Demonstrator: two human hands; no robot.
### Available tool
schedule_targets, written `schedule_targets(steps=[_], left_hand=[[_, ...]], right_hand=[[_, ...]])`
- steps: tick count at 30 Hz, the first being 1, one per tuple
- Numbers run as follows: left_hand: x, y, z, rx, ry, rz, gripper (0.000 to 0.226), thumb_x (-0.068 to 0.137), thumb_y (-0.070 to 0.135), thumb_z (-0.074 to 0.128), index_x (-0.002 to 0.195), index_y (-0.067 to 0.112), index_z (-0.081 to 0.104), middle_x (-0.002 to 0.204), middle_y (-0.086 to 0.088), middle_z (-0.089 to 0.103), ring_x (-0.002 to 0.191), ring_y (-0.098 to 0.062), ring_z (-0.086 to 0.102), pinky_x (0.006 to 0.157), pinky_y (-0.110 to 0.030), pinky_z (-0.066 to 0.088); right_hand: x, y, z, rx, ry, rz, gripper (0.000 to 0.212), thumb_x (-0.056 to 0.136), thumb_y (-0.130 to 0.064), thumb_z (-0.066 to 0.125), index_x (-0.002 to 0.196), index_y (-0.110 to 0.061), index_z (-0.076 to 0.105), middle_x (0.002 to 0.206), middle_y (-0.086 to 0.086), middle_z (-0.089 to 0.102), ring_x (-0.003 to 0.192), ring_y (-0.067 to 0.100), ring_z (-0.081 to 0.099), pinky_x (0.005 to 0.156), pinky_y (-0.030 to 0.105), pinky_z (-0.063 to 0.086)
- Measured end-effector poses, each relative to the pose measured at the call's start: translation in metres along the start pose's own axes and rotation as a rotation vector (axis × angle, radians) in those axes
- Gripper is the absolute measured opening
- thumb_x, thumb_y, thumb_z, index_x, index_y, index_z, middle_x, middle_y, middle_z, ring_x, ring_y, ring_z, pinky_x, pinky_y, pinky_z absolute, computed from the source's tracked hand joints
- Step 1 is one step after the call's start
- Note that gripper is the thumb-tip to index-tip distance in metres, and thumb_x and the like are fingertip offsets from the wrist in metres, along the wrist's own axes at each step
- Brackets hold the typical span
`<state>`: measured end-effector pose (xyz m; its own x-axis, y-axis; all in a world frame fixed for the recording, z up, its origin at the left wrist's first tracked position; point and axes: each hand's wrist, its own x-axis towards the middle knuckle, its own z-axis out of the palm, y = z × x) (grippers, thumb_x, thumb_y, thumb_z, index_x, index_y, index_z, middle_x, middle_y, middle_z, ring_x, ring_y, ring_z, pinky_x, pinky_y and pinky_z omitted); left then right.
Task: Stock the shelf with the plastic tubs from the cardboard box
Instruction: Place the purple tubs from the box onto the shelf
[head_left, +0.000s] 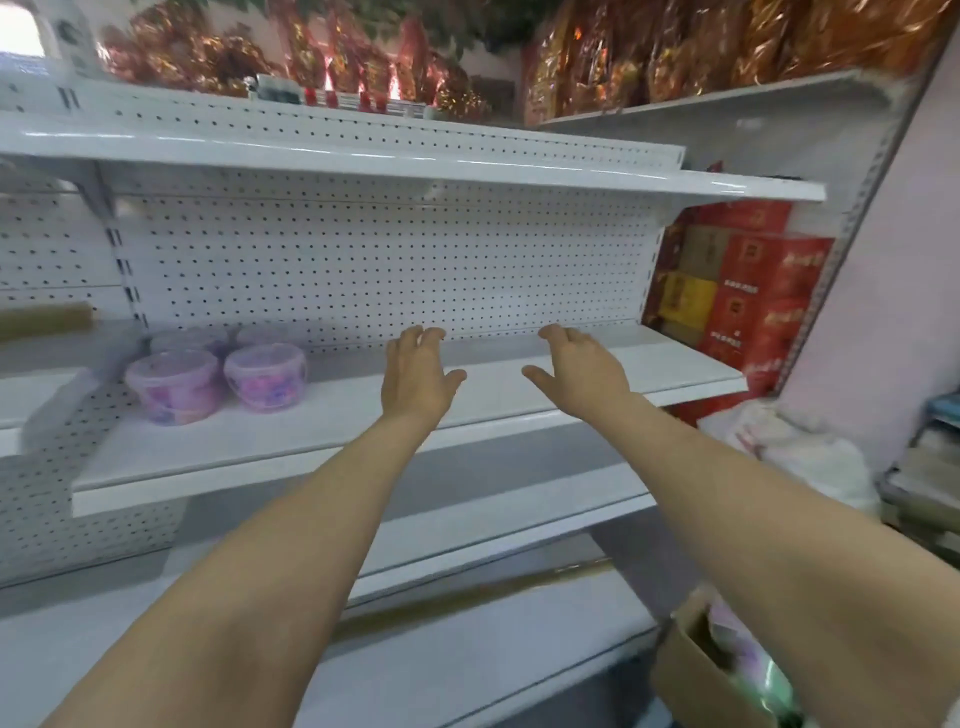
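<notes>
The white shelf (467, 415) is running wide across the unit, its long axis going left to right, in front of a pegboard back (363, 260). Down at the lower right the cardboard box (696, 670) is sitting with its open top tilted up. Four purple plastic tubs (218, 374) are standing upright, lids up, near the shelf's left end, two in front and two behind. The left hand (415, 376) and right hand (584, 371) are reaching over the shelf's middle, fingers loose, gripping nothing.
</notes>
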<state>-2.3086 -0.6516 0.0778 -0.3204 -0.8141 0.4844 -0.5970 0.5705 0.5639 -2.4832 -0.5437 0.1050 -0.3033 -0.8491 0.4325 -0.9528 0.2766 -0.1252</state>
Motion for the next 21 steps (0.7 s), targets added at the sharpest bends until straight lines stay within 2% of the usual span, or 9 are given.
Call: schedule_targets(steps=[3,10,14,18,21], left_hand=[[-0.029,0.066,0.034,-0.061,-0.063,0.053,0.058,0.089,0.034,0.065,0.141,0.019,0.042,0.15,-0.004,0.034,0.139,-0.024,0.026,0.104,-0.038,0.036],[-0.086,0.191,0.112,-0.183,-0.151,0.167,0.052,0.094,0.045,0.052,0.137,0.017,0.048,0.143,-0.007,0.043,0.131,-0.027,0.037,0.101,-0.041,0.04],[-0.106,0.239,0.156,-0.202,-0.239,0.189,0.049,0.094,0.044,0.052,0.134,0.017,0.051,0.141,-0.007,0.045,0.128,-0.027,0.039,0.101,-0.041,0.041],[-0.117,0.272,0.206,-0.177,-0.325,0.214,0.047,0.093,0.045,0.052,0.13,0.016,0.053,0.138,-0.007,0.047,0.126,-0.028,0.041,0.099,-0.041,0.042],[-0.124,0.287,0.255,-0.149,-0.404,0.227,0.048,0.092,0.046,0.052,0.129,0.016,0.054,0.137,-0.009,0.048,0.126,-0.03,0.042,0.098,-0.042,0.041]], right_hand=[[-0.046,0.067,-0.031,-0.008,0.01,0.098,0.058,0.098,-0.048,0.05,0.144,-0.013,0.038,0.14,0.012,0.052,0.125,0.032,0.05,0.091,0.042,0.046],[-0.141,0.194,-0.084,-0.023,0.02,0.34,0.056,0.098,-0.05,0.047,0.139,-0.012,0.043,0.134,0.016,0.056,0.119,0.037,0.055,0.088,0.042,0.046],[-0.18,0.252,-0.095,-0.013,0.013,0.446,0.051,0.098,-0.049,0.048,0.131,-0.011,0.046,0.128,0.018,0.059,0.114,0.038,0.058,0.089,0.042,0.046],[-0.21,0.306,-0.087,-0.004,-0.008,0.539,0.055,0.098,-0.047,0.048,0.136,-0.008,0.044,0.132,0.022,0.058,0.12,0.039,0.055,0.096,0.044,0.045],[-0.227,0.346,-0.074,-0.014,-0.049,0.615,0.056,0.098,-0.049,0.048,0.137,-0.007,0.044,0.133,0.021,0.056,0.12,0.039,0.055,0.093,0.044,0.046]])
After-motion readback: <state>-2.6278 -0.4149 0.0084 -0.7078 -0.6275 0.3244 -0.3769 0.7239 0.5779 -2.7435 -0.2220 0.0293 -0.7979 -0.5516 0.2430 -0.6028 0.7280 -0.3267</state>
